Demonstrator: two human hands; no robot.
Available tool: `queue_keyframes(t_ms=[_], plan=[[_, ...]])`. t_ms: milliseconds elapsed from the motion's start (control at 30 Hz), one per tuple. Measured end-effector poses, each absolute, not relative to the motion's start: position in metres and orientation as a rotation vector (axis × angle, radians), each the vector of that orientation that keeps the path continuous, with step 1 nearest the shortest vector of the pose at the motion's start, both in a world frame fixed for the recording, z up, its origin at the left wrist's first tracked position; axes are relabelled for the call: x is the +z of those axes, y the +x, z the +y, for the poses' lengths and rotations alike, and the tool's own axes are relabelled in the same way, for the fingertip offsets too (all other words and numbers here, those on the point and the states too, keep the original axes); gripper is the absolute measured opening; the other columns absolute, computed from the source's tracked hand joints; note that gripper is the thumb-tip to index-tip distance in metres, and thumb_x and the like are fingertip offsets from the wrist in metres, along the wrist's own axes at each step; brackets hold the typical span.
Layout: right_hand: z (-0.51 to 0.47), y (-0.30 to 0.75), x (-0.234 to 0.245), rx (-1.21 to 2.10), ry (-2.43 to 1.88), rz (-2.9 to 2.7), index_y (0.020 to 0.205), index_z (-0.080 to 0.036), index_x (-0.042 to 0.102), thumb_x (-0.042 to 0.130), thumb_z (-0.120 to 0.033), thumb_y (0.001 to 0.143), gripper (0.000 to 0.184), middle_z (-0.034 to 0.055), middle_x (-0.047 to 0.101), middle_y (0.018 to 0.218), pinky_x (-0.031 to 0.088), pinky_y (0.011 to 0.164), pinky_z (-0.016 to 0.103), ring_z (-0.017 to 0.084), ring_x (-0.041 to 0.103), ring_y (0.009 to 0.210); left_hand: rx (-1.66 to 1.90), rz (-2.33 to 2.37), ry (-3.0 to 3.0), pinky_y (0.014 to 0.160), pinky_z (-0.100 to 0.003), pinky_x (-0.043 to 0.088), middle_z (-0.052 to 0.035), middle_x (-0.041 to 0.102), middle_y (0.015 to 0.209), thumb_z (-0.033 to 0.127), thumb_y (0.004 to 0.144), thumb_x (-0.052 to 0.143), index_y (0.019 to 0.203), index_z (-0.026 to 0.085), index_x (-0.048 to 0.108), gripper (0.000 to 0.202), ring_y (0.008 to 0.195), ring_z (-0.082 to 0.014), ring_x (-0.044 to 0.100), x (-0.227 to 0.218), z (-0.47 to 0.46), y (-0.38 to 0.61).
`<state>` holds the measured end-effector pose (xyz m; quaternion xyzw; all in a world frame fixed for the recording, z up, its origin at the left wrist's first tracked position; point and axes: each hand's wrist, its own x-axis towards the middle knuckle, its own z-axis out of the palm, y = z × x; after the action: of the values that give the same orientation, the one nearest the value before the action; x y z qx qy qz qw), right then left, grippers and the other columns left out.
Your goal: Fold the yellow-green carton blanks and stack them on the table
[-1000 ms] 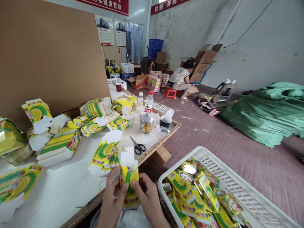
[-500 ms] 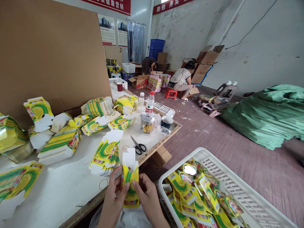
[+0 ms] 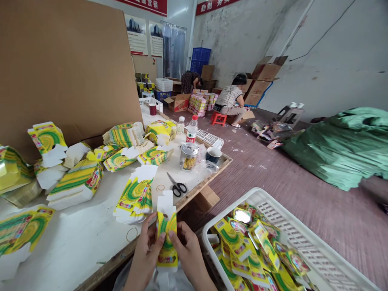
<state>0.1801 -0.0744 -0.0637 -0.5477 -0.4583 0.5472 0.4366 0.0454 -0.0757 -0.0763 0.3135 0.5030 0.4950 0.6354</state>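
Observation:
Both hands hold one small yellow-and-green carton (image 3: 167,258) upright in front of me, past the table's front edge. A white flap stands up at its top. My left hand (image 3: 148,246) grips its left side, the thumb lying on the front face. On the right side, my right hand (image 3: 189,246) pinches it, thumb also on the front. Just left of the hands, a fanned stack of flat cartons (image 3: 135,196) lies on the table (image 3: 81,234). To my right, a white plastic basket (image 3: 257,193) holds many yellow cartons (image 3: 242,258).
Scissors (image 3: 176,186), a lidded tin (image 3: 189,157), a water bottle (image 3: 191,131) and a dark mug (image 3: 213,154) stand or lie near the table's right edge. More carton bundles (image 3: 77,184) cover its left side. Two people (image 3: 228,97) work farther back. A green sheet (image 3: 342,149) lies right.
The lower end of the carton now shows its printed panel flatter and longer between my hands. Both hands stay almost in the same place. The seated person's head has shifted slightly.

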Motion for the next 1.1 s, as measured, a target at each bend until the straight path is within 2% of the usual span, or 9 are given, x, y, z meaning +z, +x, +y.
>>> queue_keyframes(t_ms=[367, 600, 900, 1100], plan=[[-0.073, 0.18, -0.066, 1.403, -1.334, -1.105, 0.09, -0.017, 0.062, 0.063, -0.051, 0.087, 0.035, 0.0073, 0.071, 0.088, 0.05, 0.072, 0.031, 0.021, 0.064, 0.081, 1.05, 1.149, 0.792, 0.105, -0.045, 0.048, -0.0231, 0.055, 0.144, 0.058, 0.08, 0.068, 0.141, 0.02, 0.029, 0.082, 0.126, -0.0327, 0.059, -0.083, -0.074, 0.043], [-0.073, 0.181, -0.069, 1.422, -1.329, -1.089, 0.091, -0.017, 0.062, 0.064, -0.051, 0.086, 0.034, 0.0062, 0.07, 0.086, 0.051, 0.075, 0.032, 0.022, 0.064, 0.081, 1.037, 1.133, 0.794, 0.1, -0.041, 0.053, -0.0204, 0.06, 0.14, 0.051, 0.084, 0.067, 0.142, 0.021, 0.029, 0.076, 0.126, -0.0323, 0.06, -0.091, -0.075, 0.04], [-0.072, 0.185, -0.076, 1.416, -1.319, -1.091, 0.092, -0.016, 0.064, 0.063, -0.049, 0.088, 0.033, 0.0065, 0.071, 0.088, 0.051, 0.075, 0.031, 0.021, 0.064, 0.082, 1.006, 1.144, 0.825, 0.1, -0.042, 0.053, -0.0205, 0.059, 0.141, 0.051, 0.084, 0.067, 0.141, 0.021, 0.032, 0.073, 0.128, -0.0331, 0.058, -0.096, -0.072, 0.042], [-0.072, 0.187, -0.08, 1.408, -1.332, -1.108, 0.095, -0.016, 0.063, 0.062, -0.047, 0.089, 0.032, 0.0075, 0.071, 0.092, 0.052, 0.078, 0.034, 0.023, 0.064, 0.086, 0.959, 1.132, 0.841, 0.101, -0.041, 0.052, -0.0221, 0.059, 0.14, 0.052, 0.086, 0.064, 0.144, 0.018, 0.024, 0.078, 0.129, -0.0327, 0.057, -0.096, -0.071, 0.043]])
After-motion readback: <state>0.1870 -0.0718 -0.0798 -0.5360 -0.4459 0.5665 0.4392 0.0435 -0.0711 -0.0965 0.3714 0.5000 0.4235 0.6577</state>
